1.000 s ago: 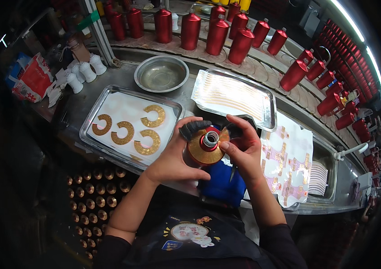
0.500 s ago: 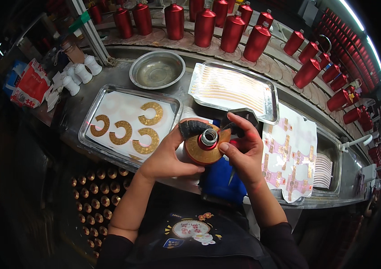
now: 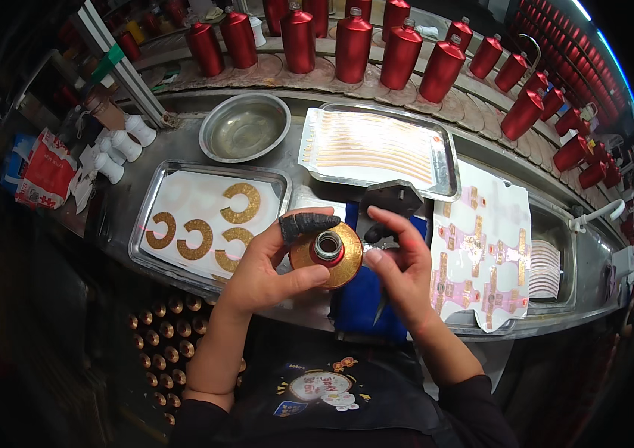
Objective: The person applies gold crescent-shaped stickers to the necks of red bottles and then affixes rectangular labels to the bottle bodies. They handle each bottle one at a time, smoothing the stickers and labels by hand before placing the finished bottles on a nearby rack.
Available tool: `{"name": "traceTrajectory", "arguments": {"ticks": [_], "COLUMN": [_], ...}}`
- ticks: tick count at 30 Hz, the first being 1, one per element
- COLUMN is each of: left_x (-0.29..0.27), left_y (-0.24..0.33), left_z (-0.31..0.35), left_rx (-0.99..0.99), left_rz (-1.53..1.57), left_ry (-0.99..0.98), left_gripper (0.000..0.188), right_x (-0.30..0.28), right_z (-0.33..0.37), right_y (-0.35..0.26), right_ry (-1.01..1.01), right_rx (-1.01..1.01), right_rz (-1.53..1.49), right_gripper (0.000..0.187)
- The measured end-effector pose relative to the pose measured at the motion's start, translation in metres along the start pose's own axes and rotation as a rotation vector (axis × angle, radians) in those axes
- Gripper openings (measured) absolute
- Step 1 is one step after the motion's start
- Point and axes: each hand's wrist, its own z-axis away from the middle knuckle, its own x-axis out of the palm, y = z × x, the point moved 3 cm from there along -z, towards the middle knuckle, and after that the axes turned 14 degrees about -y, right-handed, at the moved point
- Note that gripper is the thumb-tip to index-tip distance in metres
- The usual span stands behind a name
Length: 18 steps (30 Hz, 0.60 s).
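My left hand [image 3: 261, 272] grips a red bottle, seen from above, with its thumb on the shoulder and a black sleeve [image 3: 308, 225] on one finger. A gold ring-shaped decal [image 3: 343, 273] lies around the red neck [image 3: 324, 262], whose bare metal threaded mouth [image 3: 328, 245] points up. The bottle's body is hidden below. At its right edge is my right hand [image 3: 403, 261], thumb and fingers apart, holding nothing I can see. Beyond that hand is a dark metal fixture [image 3: 395, 197], above a blue cloth [image 3: 365, 310].
Several gold C-shaped decals [image 3: 194, 239] lie on a tray [image 3: 138, 252] at left. Behind it stands a metal bowl [image 3: 244, 127]. Another tray [image 3: 448, 187] carries strip decals [image 3: 373, 148]; a decal sheet [image 3: 481, 250] lies right, before a sink [image 3: 567, 287]. Red bottles [image 3: 298, 41] line the conveyor.
The gold decal's right end, raised near my right fingers before, now lies against the bottle's shoulder. My right thumb has come off the decal to the bottle's edge. The view has shifted slightly.
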Motion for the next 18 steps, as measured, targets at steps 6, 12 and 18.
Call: {"name": "traceTrajectory", "arguments": {"ticks": [6,12,18], "left_x": [0.008,0.01,0.011], "left_y": [0.002,0.005,0.004], "left_z": [-0.001,-0.002,-0.002], "left_rx": [-0.08,-0.119,-0.085], "left_rz": [-0.108,-0.168,-0.131], "left_ry": [0.121,0.127,0.185], "left_gripper": [0.041,0.067,0.043], "right_x": [0.005,0.006,0.009], "right_z": [-0.002,-0.007,-0.016], "right_y": [0.005,-0.004,0.0], "right_ry": [-0.111,-0.118,-0.1], "right_rx": [0.021,0.011,0.068], "right_rz": [0.277,0.228,0.162], "right_gripper": [0.052,0.041,0.035]}}
